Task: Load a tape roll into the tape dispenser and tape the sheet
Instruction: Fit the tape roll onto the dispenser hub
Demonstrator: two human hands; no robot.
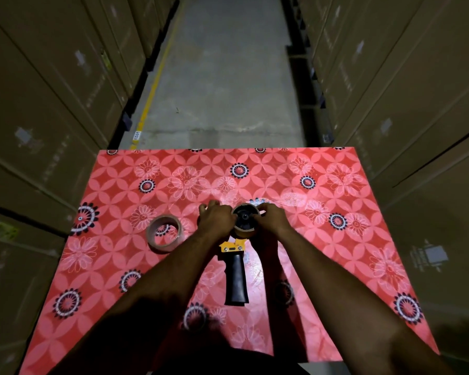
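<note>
A tape dispenser (236,277) with a black handle and yellow body lies on the red flowered sheet (336,266), handle pointing toward me. A brown tape roll (244,228) sits on its black hub. My left hand (217,219) grips the dispenser's head on the left side of the roll. My right hand (271,216) holds the roll's right edge with its fingertips. A second brown tape roll (163,234) lies flat on the sheet to the left, apart from both hands.
The sheet covers a table (146,293) standing in a narrow aisle. Tall stacks of cardboard boxes (52,104) line both sides. A concrete floor (222,77) with a yellow line runs beyond the table's far edge.
</note>
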